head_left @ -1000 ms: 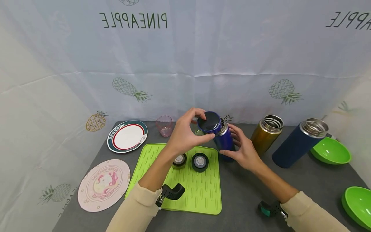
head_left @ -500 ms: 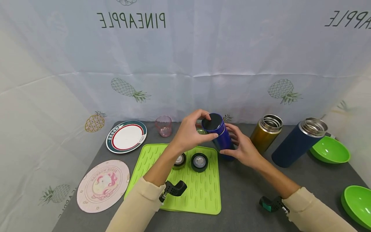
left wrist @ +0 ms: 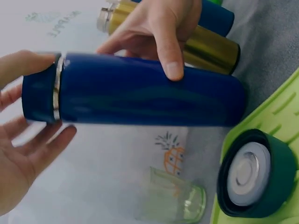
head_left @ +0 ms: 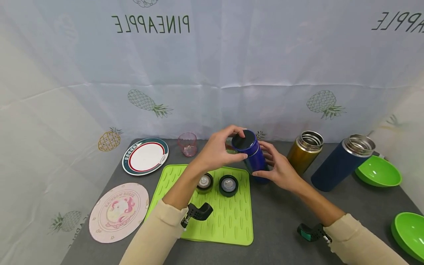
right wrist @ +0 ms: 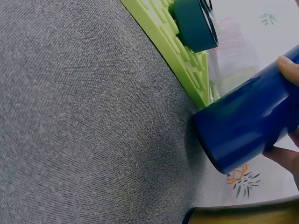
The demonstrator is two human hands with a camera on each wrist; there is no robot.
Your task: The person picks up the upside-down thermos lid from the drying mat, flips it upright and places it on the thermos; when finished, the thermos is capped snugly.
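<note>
A glossy blue thermos bottle [head_left: 255, 160] stands on the grey table just beyond the mat's right corner. Its lid [head_left: 244, 141], blue with a black top, sits on the mouth; a thin silver band shows between lid and body in the left wrist view. My left hand [head_left: 220, 149] grips this lid with thumb and fingers on opposite sides. Around the middle of the body, my right hand [head_left: 279, 167] holds the bottle, its thumb on the near side. Two other lids, an olive lid [head_left: 204, 183] and a dark teal lid [left wrist: 261, 175], lie underside up on the green mat [head_left: 225, 224].
To the right stand an uncapped gold bottle [head_left: 303, 154] and an uncapped navy bottle [head_left: 341, 165], with two green bowls [head_left: 377, 173] beyond. A pink glass [head_left: 187, 145] and a green glass [left wrist: 173, 200] are at the back; a rimmed plate [head_left: 145, 156] and pink round mat [head_left: 119, 213] lie left.
My left hand has moved slightly right with the lid, from beside the blue bottle's open mouth onto it. The right hand keeps its hold on the body.
</note>
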